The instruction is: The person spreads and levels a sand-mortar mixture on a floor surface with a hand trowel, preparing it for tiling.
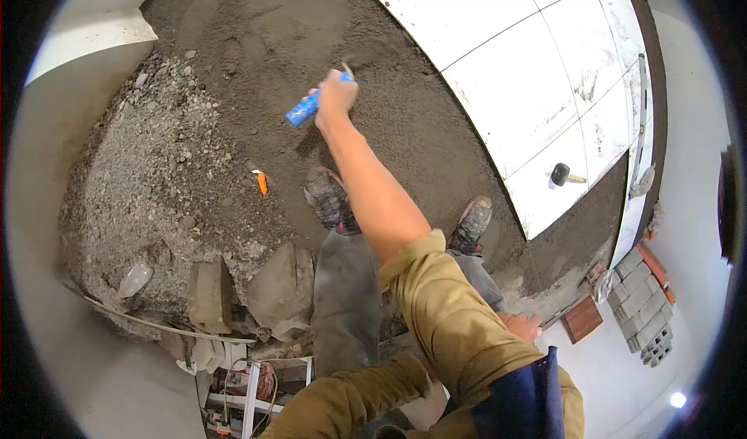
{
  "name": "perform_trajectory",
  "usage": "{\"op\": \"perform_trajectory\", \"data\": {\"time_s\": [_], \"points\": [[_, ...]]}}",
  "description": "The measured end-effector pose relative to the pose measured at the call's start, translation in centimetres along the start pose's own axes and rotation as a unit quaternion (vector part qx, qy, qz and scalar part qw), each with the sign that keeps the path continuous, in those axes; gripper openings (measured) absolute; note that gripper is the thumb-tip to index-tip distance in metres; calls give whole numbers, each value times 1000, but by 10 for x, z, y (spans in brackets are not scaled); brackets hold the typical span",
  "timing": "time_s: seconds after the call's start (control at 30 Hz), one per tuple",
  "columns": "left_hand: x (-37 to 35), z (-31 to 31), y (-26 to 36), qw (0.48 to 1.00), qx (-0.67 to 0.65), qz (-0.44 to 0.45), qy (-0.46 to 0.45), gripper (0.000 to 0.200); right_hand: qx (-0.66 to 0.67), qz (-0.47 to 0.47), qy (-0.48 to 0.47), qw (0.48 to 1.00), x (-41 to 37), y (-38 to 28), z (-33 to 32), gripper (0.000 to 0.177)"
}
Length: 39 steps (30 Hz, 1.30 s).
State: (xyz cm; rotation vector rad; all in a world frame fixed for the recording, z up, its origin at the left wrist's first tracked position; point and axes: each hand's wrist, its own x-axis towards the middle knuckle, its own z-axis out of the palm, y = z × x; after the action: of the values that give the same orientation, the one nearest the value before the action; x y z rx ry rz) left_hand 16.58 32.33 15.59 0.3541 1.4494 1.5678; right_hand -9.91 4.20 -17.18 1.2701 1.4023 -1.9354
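Observation:
My right hand (336,97) is closed around a blue tool (303,108), held over grey-brown sandy mortar (389,120). A bit of metal shows above the fist; the tool's working end is blurred. My left hand (523,326) lies low beside my right leg, partly behind the right sleeve, its visible fingers loosely spread and nothing seen in them. White tiles (498,73) with dark smudges border the mortar on the right. On them lies a black-headed mallet (559,174) with a short light handle.
Gravel (156,159) is heaped at the left, with an orange-handled item (261,182) by its edge. Stone blocks (210,295) stand beside my left leg. A level (642,97) lies along the tiles' far side. Grey pavers (642,299) and a red-brown tile (582,319) sit lower right.

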Motion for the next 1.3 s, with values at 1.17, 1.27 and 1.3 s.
{"op": "perform_trajectory", "data": {"time_s": [1.17, 1.27, 1.3], "points": [[-30, 12, -102, 959, -25, 1, 281, 31, -683, -218, -501, 485, -82, 15, -24, 42], [-34, 19, -104, 922, -37, -73, 380, 31, -611, -91, -650, 442, -178, 24, 5, 41], [-49, 24, -107, 894, -39, -127, 427, 31, -573, -80, -705, 409, -237, 22, 31, 41]]}}
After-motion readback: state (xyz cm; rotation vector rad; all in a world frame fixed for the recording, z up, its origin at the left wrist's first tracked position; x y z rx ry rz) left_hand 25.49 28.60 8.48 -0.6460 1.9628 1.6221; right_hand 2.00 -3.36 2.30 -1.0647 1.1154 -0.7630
